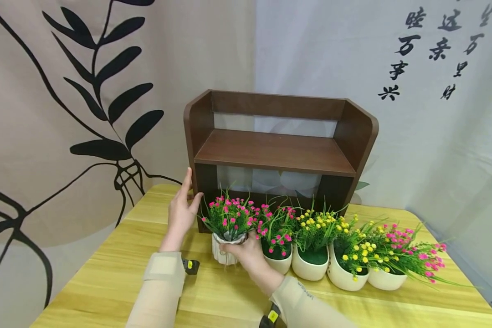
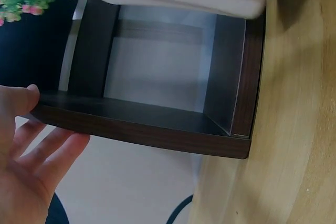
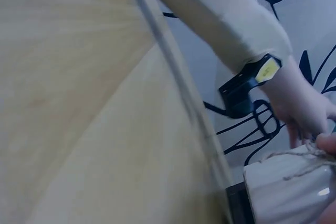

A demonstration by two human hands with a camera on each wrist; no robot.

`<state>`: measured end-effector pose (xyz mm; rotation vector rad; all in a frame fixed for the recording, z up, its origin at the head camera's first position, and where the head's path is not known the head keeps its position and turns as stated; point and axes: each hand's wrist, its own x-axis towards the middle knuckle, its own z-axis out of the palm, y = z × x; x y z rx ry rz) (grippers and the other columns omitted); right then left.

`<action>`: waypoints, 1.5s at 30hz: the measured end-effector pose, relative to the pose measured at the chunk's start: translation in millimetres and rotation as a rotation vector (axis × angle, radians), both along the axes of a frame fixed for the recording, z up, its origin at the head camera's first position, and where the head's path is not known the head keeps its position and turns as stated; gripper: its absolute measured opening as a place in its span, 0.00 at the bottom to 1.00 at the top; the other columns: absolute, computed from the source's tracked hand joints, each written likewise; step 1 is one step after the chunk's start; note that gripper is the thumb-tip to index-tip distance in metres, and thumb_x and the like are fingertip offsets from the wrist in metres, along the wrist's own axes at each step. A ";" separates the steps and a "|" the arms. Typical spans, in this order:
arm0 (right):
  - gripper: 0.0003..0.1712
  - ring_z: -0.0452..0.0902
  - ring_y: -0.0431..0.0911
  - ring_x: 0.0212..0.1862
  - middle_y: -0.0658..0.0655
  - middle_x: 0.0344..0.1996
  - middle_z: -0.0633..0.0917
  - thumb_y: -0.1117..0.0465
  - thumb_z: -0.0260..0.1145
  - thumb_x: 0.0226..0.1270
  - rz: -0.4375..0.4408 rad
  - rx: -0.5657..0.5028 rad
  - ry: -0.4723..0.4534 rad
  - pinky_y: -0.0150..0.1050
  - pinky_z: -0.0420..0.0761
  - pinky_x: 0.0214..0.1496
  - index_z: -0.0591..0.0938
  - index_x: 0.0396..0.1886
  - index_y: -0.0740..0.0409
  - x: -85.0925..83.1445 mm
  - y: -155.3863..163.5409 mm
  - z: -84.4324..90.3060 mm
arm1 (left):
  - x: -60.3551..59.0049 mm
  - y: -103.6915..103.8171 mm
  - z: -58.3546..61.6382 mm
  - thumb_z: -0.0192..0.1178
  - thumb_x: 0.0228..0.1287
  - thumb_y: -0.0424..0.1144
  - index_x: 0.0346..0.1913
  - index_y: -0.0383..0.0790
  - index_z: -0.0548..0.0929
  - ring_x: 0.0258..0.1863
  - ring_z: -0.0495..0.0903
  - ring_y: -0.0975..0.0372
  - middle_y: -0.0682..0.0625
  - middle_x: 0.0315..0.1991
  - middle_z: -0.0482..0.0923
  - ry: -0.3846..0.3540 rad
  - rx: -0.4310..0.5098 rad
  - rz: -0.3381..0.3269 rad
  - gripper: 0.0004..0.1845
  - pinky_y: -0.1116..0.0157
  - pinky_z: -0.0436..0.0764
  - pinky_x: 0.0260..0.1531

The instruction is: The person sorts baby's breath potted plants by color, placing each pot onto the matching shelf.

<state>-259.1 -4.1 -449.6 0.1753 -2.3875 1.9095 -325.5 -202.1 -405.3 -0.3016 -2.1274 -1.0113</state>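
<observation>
We seem to be in a staged indoor set: a wooden table [image 1: 106, 273] stands against hanging fabric backdrops, one leaf-printed [image 1: 86, 91], one bearing calligraphy [image 1: 430, 50]

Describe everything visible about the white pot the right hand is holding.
The white pot is small, ribbed and glossy, likely ceramic, with twine tied round its neck. It carries green stems tipped with small pink flowers, which look artificial. It stands upright on the wooden table, leftmost in a row of five potted plants, just before the dark brown shelf. The right hand grips it from the side; the left hand rests on the shelf instead.
</observation>
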 end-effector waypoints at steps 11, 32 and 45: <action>0.44 0.77 0.51 0.51 0.61 0.51 0.79 0.58 0.79 0.42 0.072 -0.113 -0.043 0.45 0.75 0.55 0.70 0.59 0.66 6.8 4.2 28.5 | -2.6 -2.4 -0.7 0.62 0.65 0.30 0.77 0.59 0.52 0.39 0.83 0.43 0.32 0.55 0.76 0.010 -0.004 0.013 0.45 0.47 0.80 0.35; 0.40 0.78 0.48 0.53 0.54 0.51 0.83 0.60 0.79 0.44 0.203 -0.194 0.101 0.43 0.73 0.58 0.74 0.61 0.54 15.6 13.1 72.7 | -4.2 -1.0 -0.5 0.63 0.64 0.28 0.77 0.60 0.53 0.37 0.82 0.44 0.32 0.56 0.76 0.024 0.018 -0.006 0.45 0.49 0.80 0.35; 0.43 0.77 0.48 0.54 0.54 0.53 0.81 0.64 0.79 0.43 0.228 -0.224 0.124 0.43 0.73 0.59 0.73 0.63 0.52 17.4 14.4 104.6 | -5.7 -0.7 -4.1 0.62 0.64 0.28 0.77 0.59 0.54 0.39 0.83 0.44 0.33 0.51 0.78 0.027 0.023 0.008 0.44 0.49 0.81 0.36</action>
